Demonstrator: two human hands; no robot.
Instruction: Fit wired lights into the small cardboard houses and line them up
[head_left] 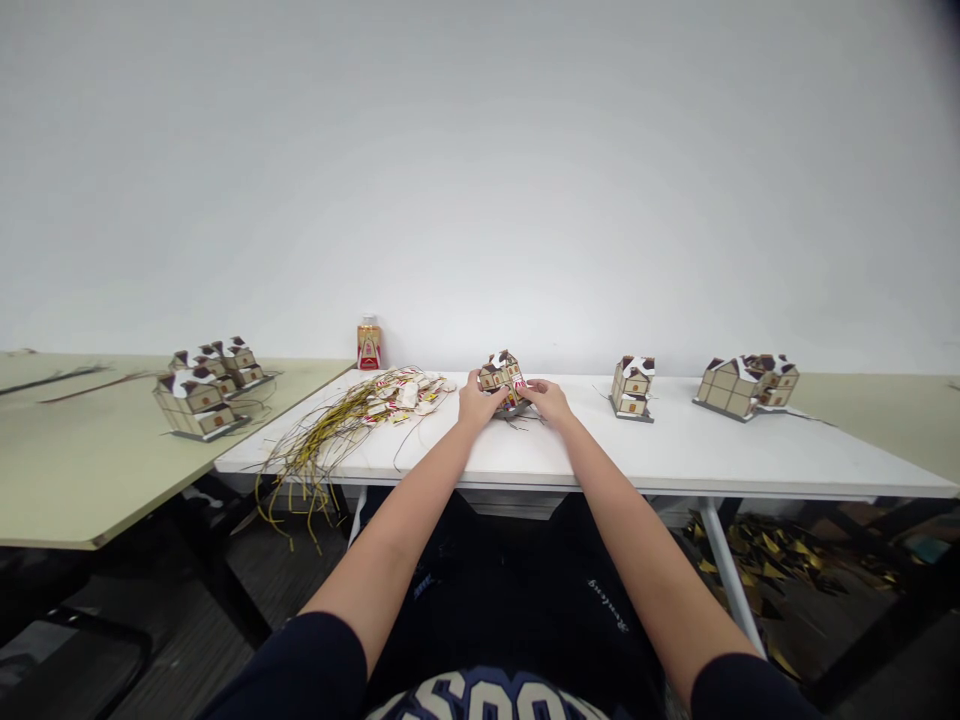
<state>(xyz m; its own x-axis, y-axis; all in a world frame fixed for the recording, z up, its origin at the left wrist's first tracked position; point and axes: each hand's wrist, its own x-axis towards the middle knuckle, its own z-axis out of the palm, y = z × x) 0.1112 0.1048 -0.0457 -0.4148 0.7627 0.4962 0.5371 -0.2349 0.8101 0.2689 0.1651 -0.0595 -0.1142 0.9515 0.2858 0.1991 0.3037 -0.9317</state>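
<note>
Model house (508, 372), 1 item, centre of frame, was clamped between left hand (474, 402) and right hand (551, 401); walls (492, 380) and roof (502, 358) were judged already joined, handling apparently unfinished. Wired pieces (407, 396), left of centre, were seen loose, unattached.

Cream-walled model houses (634, 388) wear patchy brown-and-white roofs.

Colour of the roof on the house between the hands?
Dark brown with white patches on the house's roof; only the head view shows it.
</note>
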